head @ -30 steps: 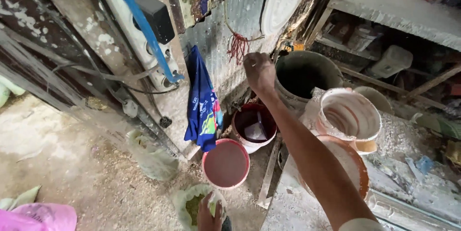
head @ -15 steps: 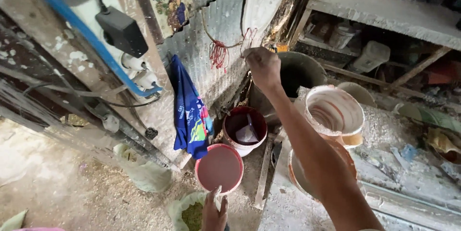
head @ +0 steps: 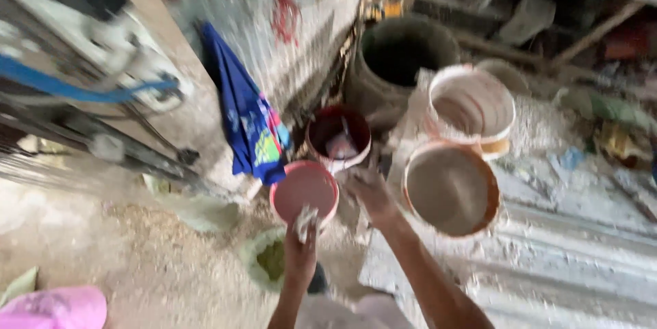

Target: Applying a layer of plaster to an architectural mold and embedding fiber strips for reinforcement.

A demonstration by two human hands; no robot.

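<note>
Scene: While the view blurs with motion, a person bends over a cluster of paint-stained buckets on a dusty floor beside a corrugated metal wall.
Left hand: the left hand is clamped on a small pale scrap, perhaps cloth or paper, held just over the near rim of the pink bucket.
Right hand: the right hand hovers low between the pink bucket and the orange-rimmed bucket; whether its fingers are apart or together, the blur does not let me tell.
Step in hand: by appearance, handling the scrap at the pink bucket.
Containers: a dark red bucket stands just behind the pink one, a white bucket and a large dark pot farther back.
Labels and signs: none can be made out; a blue printed cloth hangs on the wall.
</note>
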